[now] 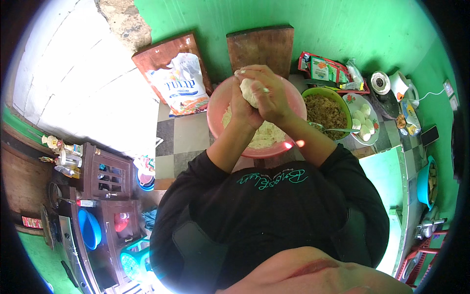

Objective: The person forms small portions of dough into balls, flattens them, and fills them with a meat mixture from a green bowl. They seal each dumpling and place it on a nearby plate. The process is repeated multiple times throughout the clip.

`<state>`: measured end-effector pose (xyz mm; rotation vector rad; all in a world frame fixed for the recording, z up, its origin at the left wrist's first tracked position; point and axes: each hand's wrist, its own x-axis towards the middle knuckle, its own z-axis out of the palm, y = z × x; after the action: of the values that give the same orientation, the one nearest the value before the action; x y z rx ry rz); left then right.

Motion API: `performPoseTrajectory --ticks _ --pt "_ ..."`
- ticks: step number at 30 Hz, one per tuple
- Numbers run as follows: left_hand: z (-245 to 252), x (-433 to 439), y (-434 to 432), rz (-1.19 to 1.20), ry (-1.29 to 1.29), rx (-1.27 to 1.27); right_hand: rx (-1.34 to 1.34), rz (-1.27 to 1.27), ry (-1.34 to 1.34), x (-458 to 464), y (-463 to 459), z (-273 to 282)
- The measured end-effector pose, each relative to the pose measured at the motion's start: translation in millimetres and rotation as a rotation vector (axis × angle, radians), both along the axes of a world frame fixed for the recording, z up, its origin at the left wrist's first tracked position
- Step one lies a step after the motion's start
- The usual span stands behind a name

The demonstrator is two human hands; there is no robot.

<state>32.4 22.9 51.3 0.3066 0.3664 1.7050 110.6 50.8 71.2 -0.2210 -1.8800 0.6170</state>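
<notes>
A pale lump of dough [249,92] is cupped between my two hands above a large pink plastic basin [216,121]. My left hand [241,99] supports it from the left and below; my right hand [270,92] presses on it from the right, fingers curled over the top. Pale crumbly dough or flour [266,136] lies in the basin under my wrists. Right of the basin, a green bowl [347,110] holds a brown crumbly filling [325,112] and a metal spoon [343,130]. Beside it, a floral plate [375,136] carries several white, rounded pieces [365,132].
A flour bag [185,86] leans on a wooden board [165,55] at the back left. Another wooden board [260,47] rests against the green wall behind the basin. Packets [325,70] lie in a red tray at the back right. A phone [429,136] is farther right.
</notes>
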Motion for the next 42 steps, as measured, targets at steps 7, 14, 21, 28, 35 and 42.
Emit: performPoseTrajectory --ticks 7,14,21,28,35,42 --pt "30 -7 -17 -0.137 -0.127 0.086 0.143 -0.012 0.079 -3 -5 -5" --pt "15 -14 -22 0.196 1.143 0.128 0.079 0.022 0.077 -3 0 -9" --pt "24 -1 -10 -0.063 -0.069 0.078 0.027 0.014 0.031 -3 -4 -1" --pt "19 -19 -5 -0.278 -0.066 0.145 -0.252 0.218 -0.214 11 8 19" --pt "8 -28 1 -0.442 -0.238 0.344 -0.255 0.112 0.189 3 -5 -1" --pt "15 -11 -16 0.143 0.96 0.068 -0.106 0.005 0.123 -4 -2 -4"
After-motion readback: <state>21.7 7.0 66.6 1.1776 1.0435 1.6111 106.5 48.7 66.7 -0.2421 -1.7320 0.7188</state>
